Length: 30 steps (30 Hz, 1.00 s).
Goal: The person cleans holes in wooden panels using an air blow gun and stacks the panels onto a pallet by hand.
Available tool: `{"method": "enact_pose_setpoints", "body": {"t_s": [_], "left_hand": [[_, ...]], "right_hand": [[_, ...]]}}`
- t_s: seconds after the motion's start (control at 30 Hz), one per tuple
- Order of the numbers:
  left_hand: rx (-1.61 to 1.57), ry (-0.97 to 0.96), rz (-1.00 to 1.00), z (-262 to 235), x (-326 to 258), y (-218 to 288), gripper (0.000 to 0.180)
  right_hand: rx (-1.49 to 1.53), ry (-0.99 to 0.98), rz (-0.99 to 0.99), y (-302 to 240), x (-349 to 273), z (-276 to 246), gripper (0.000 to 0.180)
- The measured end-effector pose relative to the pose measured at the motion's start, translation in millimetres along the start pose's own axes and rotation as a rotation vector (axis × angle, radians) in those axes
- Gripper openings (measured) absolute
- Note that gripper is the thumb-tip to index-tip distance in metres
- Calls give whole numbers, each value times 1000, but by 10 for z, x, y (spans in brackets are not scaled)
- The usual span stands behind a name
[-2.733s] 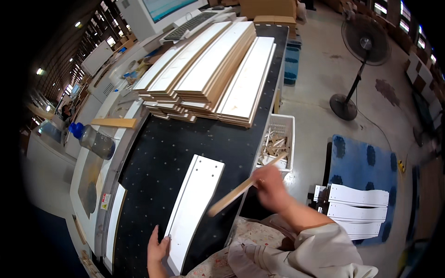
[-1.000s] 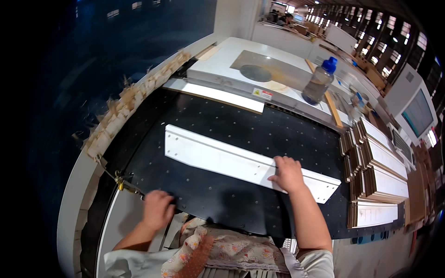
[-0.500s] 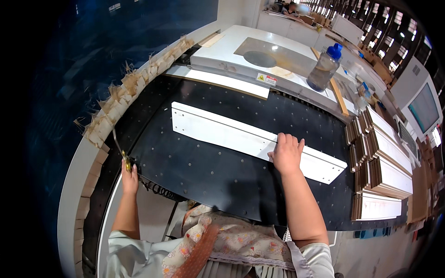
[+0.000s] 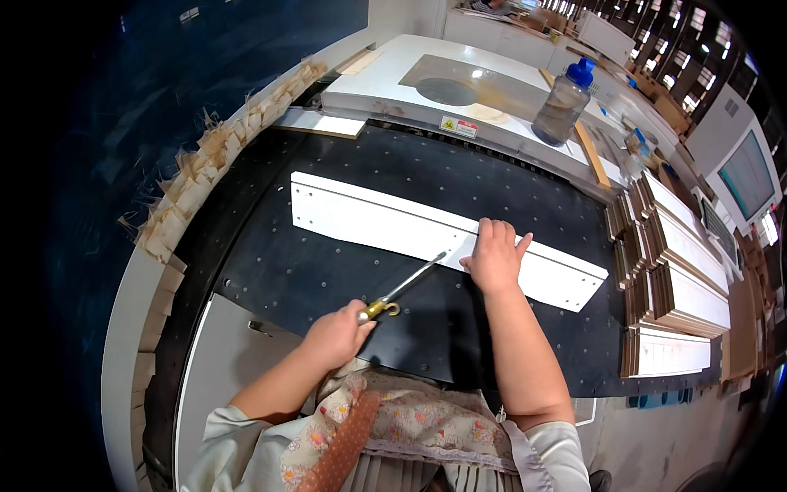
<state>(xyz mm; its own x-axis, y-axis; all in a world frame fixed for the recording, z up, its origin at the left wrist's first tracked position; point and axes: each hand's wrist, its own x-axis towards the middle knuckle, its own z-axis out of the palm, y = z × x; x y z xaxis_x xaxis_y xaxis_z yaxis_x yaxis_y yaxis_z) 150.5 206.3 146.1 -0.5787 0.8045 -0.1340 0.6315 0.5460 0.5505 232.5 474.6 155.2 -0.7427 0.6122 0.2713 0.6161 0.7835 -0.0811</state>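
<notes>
On the black work surface lies a long white board [image 4: 369, 215] with a groove along its far edge and small drilled holes. My right hand [image 4: 496, 258] grips the board right of its middle, thumb at the near edge and fingers over the far edge. In my left hand [image 4: 334, 338] is an air blow gun [image 4: 379, 308] with a brass-coloured body and a hooked lever. Its long thin nozzle reaches to the board's near edge, left of my right hand. The fingers under the gun's body are partly hidden.
A second white board [image 4: 321, 123] lies at the far left by the machine's strip curtain [image 4: 215, 156]. Stacked white boards [image 4: 680, 287] stand at the right. Beyond the surface, a blue-capped bottle [image 4: 562, 107] stands on a white machine table [image 4: 369, 82]. A monitor [image 4: 748, 176] is far right.
My left hand has brought the blow gun from the far left edge over to the board. The second board has slid left toward the curtain. My right hand keeps its grip.
</notes>
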Motion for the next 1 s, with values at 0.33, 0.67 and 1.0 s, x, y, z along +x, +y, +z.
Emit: {"method": "enact_pose_setpoints", "body": {"t_s": [0.33, 0.67, 1.0], "left_hand": [[177, 200, -306, -291, 109, -621, 31], [115, 390, -417, -421, 85, -1211, 34], [49, 373, -372, -559, 205, -1125, 32]], "right_hand": [[92, 37, -12, 36, -39, 1, 68], [68, 2, 8, -8, -10, -24, 76], [79, 61, 8, -4, -9, 60, 77]]}}
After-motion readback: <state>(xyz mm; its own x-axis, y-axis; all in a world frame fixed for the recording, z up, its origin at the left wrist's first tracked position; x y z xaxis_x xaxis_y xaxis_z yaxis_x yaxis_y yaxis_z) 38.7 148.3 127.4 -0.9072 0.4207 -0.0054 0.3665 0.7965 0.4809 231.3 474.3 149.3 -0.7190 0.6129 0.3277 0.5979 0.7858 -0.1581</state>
